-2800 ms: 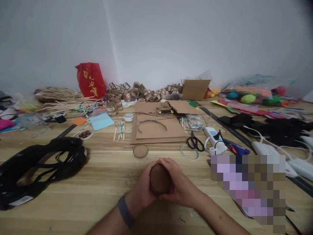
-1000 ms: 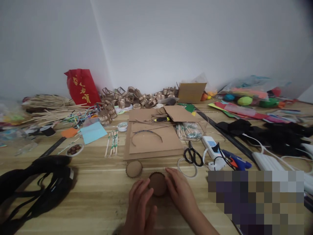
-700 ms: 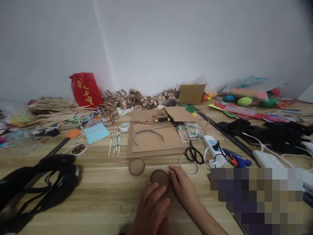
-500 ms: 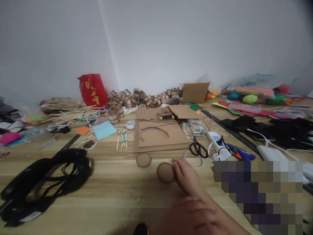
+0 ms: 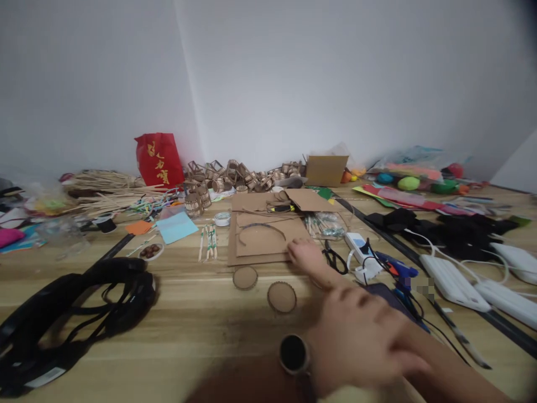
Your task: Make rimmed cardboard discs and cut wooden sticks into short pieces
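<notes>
Beside the right grip (image 5: pixel 306 256), cardboard (image 5: pixel 263 242) is lying; near the left grip (image 5: pixel 356 338), a disc (image 5: pixel 282 297) is resting; neither grip's closure is showing clearly.

My left hand (image 5: pixel 356 336): all smear, hiding stretch of my right forearm (image 5: pixel 327 274). Right hand (image 5: pixel 306 255) covers cardboard (image 5: pixel 264 246) corner; can't tell whether it grips. Black strapped gear (image 5: pixel 75 282) runs off left edge. Pixelated patch (image 5: pixel 422 286) masks something beside blue glue gun (image 5: pixel 400 267). Brown balls (image 5: pixel 150 251), too small for me to count.
</notes>
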Motion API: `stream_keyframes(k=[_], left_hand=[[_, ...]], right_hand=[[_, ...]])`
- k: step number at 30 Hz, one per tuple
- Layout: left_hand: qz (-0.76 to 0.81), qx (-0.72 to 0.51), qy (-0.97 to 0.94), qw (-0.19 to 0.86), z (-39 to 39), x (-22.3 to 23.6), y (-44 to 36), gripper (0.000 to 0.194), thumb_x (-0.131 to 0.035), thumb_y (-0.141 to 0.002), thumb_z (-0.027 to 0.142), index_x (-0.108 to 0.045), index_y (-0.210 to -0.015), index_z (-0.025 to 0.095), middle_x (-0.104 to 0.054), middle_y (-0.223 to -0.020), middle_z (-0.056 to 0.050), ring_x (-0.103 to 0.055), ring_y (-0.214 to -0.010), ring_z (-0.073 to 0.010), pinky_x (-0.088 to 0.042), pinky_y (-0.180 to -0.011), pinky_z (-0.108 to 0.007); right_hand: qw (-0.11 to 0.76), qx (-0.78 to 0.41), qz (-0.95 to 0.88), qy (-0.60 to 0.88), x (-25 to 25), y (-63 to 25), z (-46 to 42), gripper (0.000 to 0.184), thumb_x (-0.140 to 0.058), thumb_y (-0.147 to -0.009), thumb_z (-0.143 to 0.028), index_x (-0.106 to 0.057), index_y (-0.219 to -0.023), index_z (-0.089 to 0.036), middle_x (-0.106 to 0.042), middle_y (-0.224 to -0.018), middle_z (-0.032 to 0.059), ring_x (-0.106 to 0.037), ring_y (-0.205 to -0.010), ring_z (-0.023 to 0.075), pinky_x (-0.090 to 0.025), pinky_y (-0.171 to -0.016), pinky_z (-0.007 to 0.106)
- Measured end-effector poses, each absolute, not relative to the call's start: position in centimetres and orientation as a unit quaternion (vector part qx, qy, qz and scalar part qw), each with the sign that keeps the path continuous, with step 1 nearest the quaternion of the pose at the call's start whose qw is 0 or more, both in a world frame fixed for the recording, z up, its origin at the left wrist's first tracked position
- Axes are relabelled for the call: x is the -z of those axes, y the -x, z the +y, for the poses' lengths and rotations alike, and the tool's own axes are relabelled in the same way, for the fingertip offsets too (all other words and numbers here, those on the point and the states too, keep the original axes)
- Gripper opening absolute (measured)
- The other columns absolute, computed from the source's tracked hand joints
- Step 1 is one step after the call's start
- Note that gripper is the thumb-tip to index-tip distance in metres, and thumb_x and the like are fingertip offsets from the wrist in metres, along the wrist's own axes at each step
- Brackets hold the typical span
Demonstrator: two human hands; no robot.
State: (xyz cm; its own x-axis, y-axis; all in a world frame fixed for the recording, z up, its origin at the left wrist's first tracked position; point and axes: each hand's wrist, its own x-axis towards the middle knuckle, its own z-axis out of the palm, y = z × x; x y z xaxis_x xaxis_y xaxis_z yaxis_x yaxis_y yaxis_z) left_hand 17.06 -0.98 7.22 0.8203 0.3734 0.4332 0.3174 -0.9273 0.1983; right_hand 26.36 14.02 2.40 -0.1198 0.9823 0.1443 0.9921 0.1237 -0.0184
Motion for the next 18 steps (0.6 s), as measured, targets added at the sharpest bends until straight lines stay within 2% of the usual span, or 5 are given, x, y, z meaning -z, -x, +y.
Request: stream_keyframes(k=[3, 5, 9, 13, 18], left_hand=[[0.336, -0.187, -0.921, 0.064, 3.9, -5.9, -13.1, 0.039, -0.043, -0.093, 0.050, -0.062, -0.100, 0.016, -0.066, -0.103, -0.008, -0.058, -0.100, -0.0244, -0.046, -0.090, -0.042], [0.415, -0.145, -0.895, 0.074, 5.4, -4.3, -10.5, 0.041, -0.052, -0.088, 0.053, -0.063, -0.100, 0.015, -0.064, -0.110, -0.012, -0.056, -0.107, -0.0285, -0.044, -0.094, -0.047], [0.469, -0.105, -0.868, 0.120, 6.1, -1.3, -7.8, 0.069, -0.060, -0.078, 0.061, -0.050, -0.132, 0.019, -0.040, -0.146, -0.016, -0.030, -0.137, -0.0379, -0.024, -0.111, -0.059], [0.473, -0.093, -0.855, 0.191, 6.3, -0.1, -8.0, 0.083, -0.061, -0.073, 0.068, -0.042, -0.140, 0.024, -0.031, -0.153, -0.014, -0.021, -0.141, -0.0375, -0.015, -0.114, -0.060], [0.440, -0.098, -0.866, 0.215, 6.3, -0.5, -8.8, 0.065, -0.060, -0.078, 0.059, -0.050, -0.131, 0.022, -0.033, -0.152, -0.013, -0.021, -0.142, -0.0361, -0.013, -0.115, -0.060]], right_hand=[[0.033, 0.009, -0.674, 0.738, -2.6, -30.3, 17.6, 0.033, -0.058, -0.091, -0.033, -0.057, -0.118, -0.015, -0.060, -0.119, 0.0096, -0.062, -0.100, 0.0214, -0.053, -0.085, 0.042], [0.024, -0.014, -0.622, 0.782, -2.7, -32.8, 20.1, 0.032, -0.058, -0.092, -0.033, -0.057, -0.118, -0.015, -0.061, -0.118, 0.0091, -0.062, -0.098, 0.0206, -0.054, -0.082, 0.040], [0.037, -0.028, -0.567, 0.823, -2.3, -35.8, 24.5, 0.033, -0.057, -0.092, -0.033, -0.057, -0.119, -0.015, -0.060, -0.120, 0.0095, -0.062, -0.100, 0.0210, -0.053, -0.084, 0.041], [0.060, -0.035, -0.551, 0.832, -0.8, -36.2, 27.9, 0.033, -0.057, -0.092, -0.034, -0.057, -0.120, -0.016, -0.060, -0.120, 0.0091, -0.061, -0.100, 0.0212, -0.053, -0.084, 0.042], [0.072, -0.053, -0.559, 0.824, 0.8, -36.8, 29.3, 0.032, -0.057, -0.092, -0.033, -0.057, -0.120, -0.018, -0.059, -0.121, 0.0082, -0.061, -0.101, 0.0212, -0.053, -0.084, 0.041]])
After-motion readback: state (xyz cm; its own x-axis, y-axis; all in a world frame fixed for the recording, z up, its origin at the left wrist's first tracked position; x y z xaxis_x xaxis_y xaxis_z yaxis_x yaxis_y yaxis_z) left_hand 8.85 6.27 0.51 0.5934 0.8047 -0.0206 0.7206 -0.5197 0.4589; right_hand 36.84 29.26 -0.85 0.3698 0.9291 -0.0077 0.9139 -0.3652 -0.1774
